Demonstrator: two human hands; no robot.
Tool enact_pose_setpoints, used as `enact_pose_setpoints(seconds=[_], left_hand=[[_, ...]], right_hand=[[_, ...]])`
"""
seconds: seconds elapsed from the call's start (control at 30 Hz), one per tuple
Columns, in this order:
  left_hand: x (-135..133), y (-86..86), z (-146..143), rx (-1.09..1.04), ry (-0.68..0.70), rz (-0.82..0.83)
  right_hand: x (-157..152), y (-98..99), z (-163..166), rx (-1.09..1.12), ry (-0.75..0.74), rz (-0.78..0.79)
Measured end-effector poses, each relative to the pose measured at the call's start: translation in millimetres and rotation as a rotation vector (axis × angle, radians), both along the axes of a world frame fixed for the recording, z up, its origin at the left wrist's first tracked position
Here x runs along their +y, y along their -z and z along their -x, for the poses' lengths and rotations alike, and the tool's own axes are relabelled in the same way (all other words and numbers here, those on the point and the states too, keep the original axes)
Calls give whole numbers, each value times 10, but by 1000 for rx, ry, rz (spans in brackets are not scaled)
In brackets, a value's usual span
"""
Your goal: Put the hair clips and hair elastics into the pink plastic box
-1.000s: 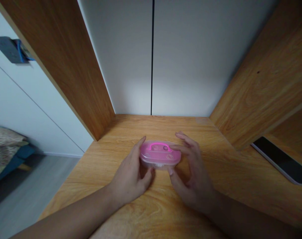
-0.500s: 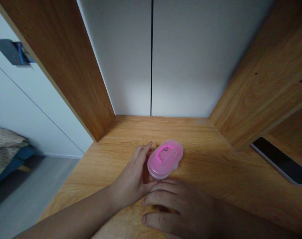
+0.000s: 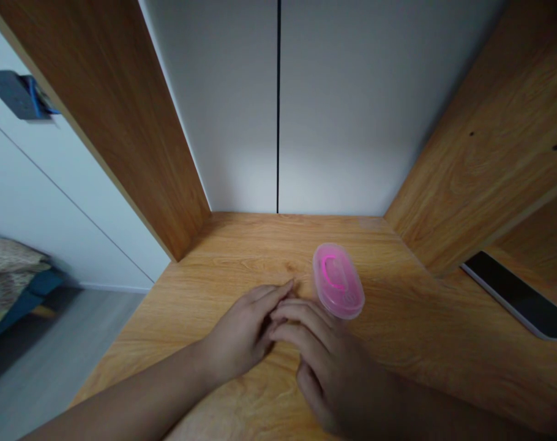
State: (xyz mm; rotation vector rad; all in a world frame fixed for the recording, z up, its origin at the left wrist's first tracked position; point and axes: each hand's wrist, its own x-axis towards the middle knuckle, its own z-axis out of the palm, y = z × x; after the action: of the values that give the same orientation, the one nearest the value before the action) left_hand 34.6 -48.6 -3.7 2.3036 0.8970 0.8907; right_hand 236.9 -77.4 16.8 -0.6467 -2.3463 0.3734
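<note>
The pink oval lidded box (image 3: 338,282) with a bright pink handle on its lid rests on the wooden surface. My right hand (image 3: 338,361) lies just in front of it; whether they touch I cannot tell. Its fingers stretch left, slightly bent, with the thumb apart below them. My left hand (image 3: 242,331) is left of the box and apart from it, fingers extended and close together. The fingertips of both hands meet and partly overlap. I see nothing held between them, though the left palm and thumb are mostly hidden.
A dark-screened phone (image 3: 517,294) lies at the right on the wooden surface (image 3: 260,245). White panels (image 3: 328,122) stand behind, between wooden side boards (image 3: 104,122). At the far left, patterned cloth (image 3: 7,269) shows above the grey floor (image 3: 108,312).
The pink box has shifted right and turned to a different angle, away from my left hand. My right hand's fingers have moved up and now meet the left hand's fingertips.
</note>
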Motion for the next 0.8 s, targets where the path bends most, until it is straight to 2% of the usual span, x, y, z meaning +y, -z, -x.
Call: enact_pose_setpoints(seconds=[0.1,0.2,0.33,0.53,0.67,0.8], left_hand=[[16,26,-4,19,-168,-14],[15,-8,-13,27,-234,-6],[6,-56,-21,66,-262,-17],[18,-65,-9,88,-284,-21],[18,-55,-4,97,-283,-32],[13,-45,-3,100,-292,-37]], right_hand=[[33,125,-26,27,153,91],[111,250,-50,56,335,146],[324,346,-124,159,527,200],[730,352,-342,426,721,358],[882,335,-457,555,856,341],[967,347,-555,577,1004,267]])
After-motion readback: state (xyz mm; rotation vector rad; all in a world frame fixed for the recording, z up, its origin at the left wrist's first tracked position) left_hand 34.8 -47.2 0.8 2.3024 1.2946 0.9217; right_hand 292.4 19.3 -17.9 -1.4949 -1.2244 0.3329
